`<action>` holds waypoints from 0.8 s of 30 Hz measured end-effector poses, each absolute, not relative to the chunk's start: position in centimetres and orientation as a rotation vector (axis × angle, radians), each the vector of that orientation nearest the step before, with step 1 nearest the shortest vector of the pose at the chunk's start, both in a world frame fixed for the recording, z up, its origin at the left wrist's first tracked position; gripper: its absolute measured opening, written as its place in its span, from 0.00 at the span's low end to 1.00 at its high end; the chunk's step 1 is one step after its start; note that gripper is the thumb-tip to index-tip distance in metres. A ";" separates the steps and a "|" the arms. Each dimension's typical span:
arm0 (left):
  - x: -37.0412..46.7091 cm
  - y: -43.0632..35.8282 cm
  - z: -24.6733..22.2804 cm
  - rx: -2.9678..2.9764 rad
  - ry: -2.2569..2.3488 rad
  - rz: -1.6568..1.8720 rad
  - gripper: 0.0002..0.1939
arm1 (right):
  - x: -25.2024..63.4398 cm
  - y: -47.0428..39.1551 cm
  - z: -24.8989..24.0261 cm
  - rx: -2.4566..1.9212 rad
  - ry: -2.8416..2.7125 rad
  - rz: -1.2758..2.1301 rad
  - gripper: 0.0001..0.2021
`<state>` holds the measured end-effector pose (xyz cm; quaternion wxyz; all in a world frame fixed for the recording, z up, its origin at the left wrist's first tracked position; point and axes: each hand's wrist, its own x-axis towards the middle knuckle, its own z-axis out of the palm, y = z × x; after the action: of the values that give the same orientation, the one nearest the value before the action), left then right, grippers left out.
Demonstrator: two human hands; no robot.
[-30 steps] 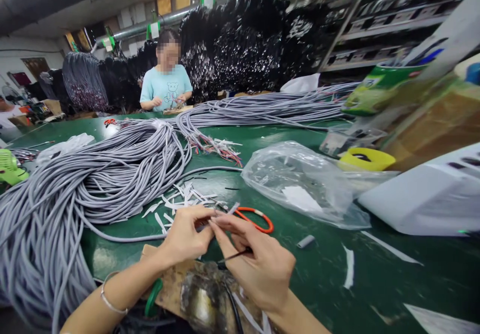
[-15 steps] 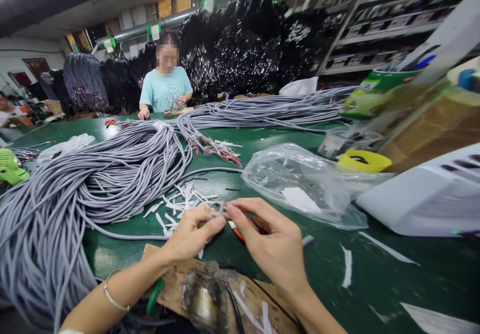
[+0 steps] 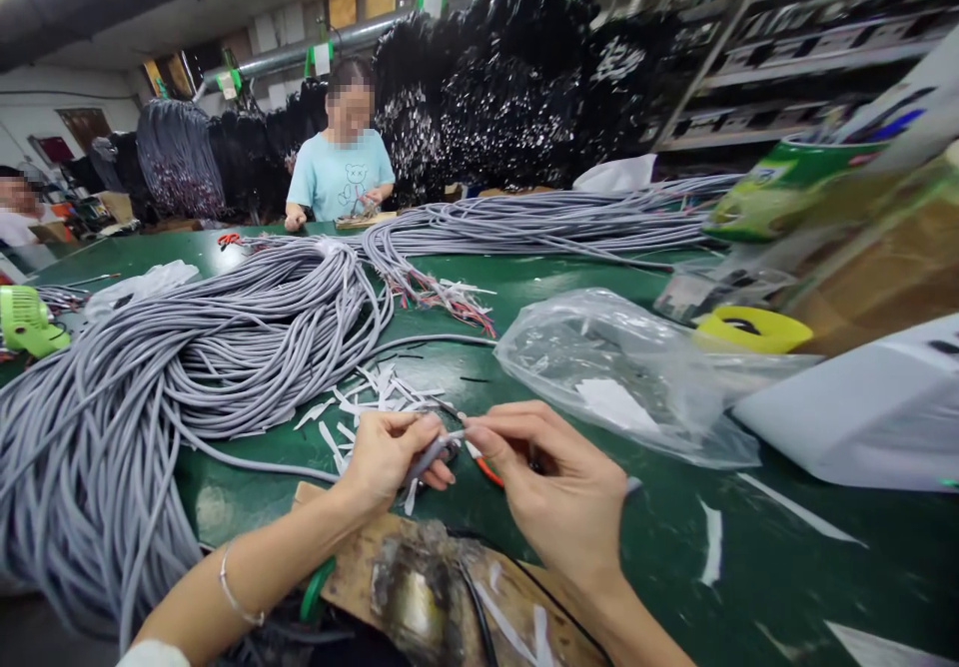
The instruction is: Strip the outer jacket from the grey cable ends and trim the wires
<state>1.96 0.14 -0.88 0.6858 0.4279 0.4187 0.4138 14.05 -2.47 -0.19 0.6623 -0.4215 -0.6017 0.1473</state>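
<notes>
My left hand point(image 3: 386, 455) is closed around a grey cable point(image 3: 429, 455) close to its end, thumb on top. Opposite it, my right hand point(image 3: 558, 482) pinches the tip of that cable end between thumb and fingers; what exactly lies in the pinch is too small to make out. A red-orange handle point(image 3: 489, 473) shows beside my right fingers, mostly hidden by that hand. Behind my hands lie cut white strips point(image 3: 382, 387). Below them is a wooden board point(image 3: 360, 567) with a worn metal piece point(image 3: 416, 602) fixed on it.
A large coil of grey cables point(image 3: 247, 337) covers the left side of the green table point(image 3: 651, 557). To the right lie a clear plastic bag point(image 3: 554, 347), a yellow tape roll point(image 3: 753, 328) and a white casing point(image 3: 861, 407). Across the table a person point(image 3: 341, 173) in a light-blue shirt works.
My left hand has turned, so more of the grey cable shows under its thumb. The fingertips of my two hands have drawn slightly apart. The view has shifted a little to the left.
</notes>
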 end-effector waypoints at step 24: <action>0.3 -0.6 0.6 1.842 1.033 1.086 0.12 | 15.5 -2.7 -0.3 -1.202 -1.401 0.056 0.08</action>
<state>0.33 -0.61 0.61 0.3742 0.7192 0.4035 0.4241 15.45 -2.67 -0.34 0.6032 -0.5192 -0.6050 0.0242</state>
